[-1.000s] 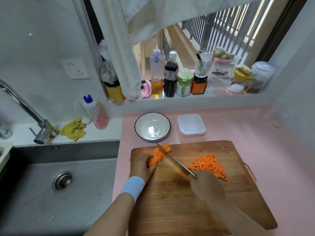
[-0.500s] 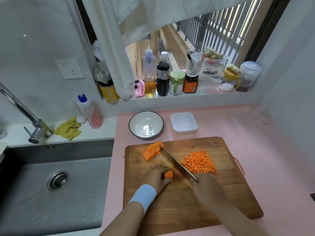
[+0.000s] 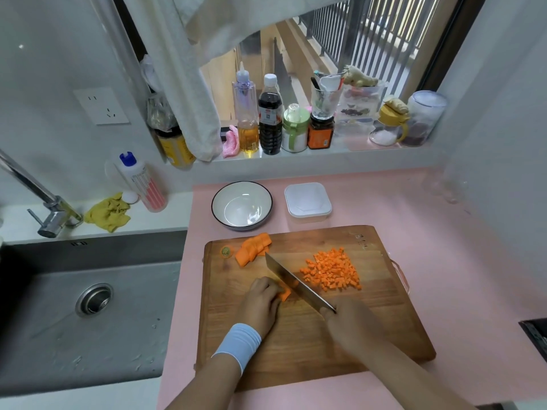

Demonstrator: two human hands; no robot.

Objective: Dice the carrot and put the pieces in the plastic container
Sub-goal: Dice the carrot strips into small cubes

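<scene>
While left hand (image 3: pixel 260 306) tight on one carrot piece (image 3: pixel 285 295), right hand (image 3: pixel 352 327) tight round one knife (image 3: pixel 297 283).

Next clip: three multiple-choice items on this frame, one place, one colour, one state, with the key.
1. Where does the diced carrot lie?
A) in the bowl
B) on the cutting board, right of the knife
C) in the plastic container

2. What colour is the wristband by the left hand holding the carrot piece?
A) light blue
B) red
C) black

3. What is the right hand doing?
A) resting open on the counter
B) lifting the bowl
C) gripping the knife

Key: 1 B, the pile sits on the board; 2 A, the band is pale blue; 3 C, its fingers wrap the handle.
</scene>
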